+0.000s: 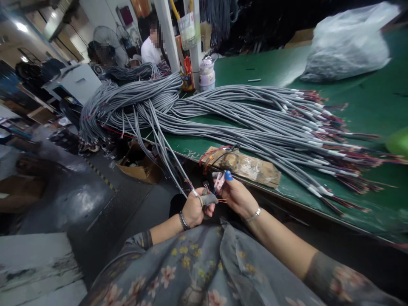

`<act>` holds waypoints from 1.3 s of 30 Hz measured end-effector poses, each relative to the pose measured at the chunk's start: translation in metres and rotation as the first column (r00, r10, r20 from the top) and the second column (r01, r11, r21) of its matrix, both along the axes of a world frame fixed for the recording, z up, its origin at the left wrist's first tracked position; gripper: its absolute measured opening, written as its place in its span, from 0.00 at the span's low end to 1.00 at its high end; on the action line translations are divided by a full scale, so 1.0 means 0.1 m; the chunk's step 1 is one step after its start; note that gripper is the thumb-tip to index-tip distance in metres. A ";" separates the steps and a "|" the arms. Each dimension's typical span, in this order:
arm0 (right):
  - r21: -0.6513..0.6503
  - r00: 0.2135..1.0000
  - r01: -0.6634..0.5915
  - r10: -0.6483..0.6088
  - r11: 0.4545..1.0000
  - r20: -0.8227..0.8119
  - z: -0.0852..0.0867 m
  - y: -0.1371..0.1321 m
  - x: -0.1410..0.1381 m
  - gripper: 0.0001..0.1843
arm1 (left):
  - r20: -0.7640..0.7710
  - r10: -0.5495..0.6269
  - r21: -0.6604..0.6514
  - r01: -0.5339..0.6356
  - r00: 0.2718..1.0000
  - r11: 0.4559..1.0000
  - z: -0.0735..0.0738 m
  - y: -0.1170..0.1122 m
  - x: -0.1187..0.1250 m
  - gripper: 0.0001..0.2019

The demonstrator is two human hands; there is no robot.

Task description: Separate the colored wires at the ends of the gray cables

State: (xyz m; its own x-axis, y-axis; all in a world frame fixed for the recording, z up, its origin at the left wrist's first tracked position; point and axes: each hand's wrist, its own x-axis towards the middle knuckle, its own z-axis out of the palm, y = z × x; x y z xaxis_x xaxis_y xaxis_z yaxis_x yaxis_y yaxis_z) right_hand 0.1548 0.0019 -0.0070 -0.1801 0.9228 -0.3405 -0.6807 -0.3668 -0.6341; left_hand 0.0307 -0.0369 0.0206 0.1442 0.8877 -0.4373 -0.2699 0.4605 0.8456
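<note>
My left hand point(195, 209) is closed around the end of a grey cable point(165, 159) that runs up to a big bundle of grey cables point(223, 110) on the green table point(366, 106). A grey cot covers the left thumb. My right hand point(234, 195) pinches the thin coloured wires at that cable's stripped end; its fingertips wear pink and blue cots. Both hands are held close together in front of the table edge, above my lap.
A worn cardboard pad point(245, 165) with red wire lies at the table edge. A filled plastic bag point(347, 44) sits far right. A white post point(167, 34), a bottle point(207, 73) and a cardboard box point(138, 163) on the floor are nearby. People sit at the back left.
</note>
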 end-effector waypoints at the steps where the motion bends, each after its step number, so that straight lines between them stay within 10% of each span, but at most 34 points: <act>1: 0.005 1.000 -0.005 0.005 1.000 0.001 0.00 0.00 0.00 0.19 | -0.001 0.003 0.000 -0.003 1.000 1.000 0.00 0.00 0.00 0.17; 14: 0.030 0.969 -0.212 0.214 0.977 -0.123 0.03 -0.08 0.07 0.22 | -0.009 0.005 0.038 -0.004 1.000 0.999 -0.03 -0.08 -0.05 0.19; 39: 0.106 0.987 -0.037 0.019 0.994 0.158 -0.02 -0.05 0.01 0.23 | -0.050 0.172 0.069 -0.168 0.984 0.983 -0.01 -0.08 0.01 0.16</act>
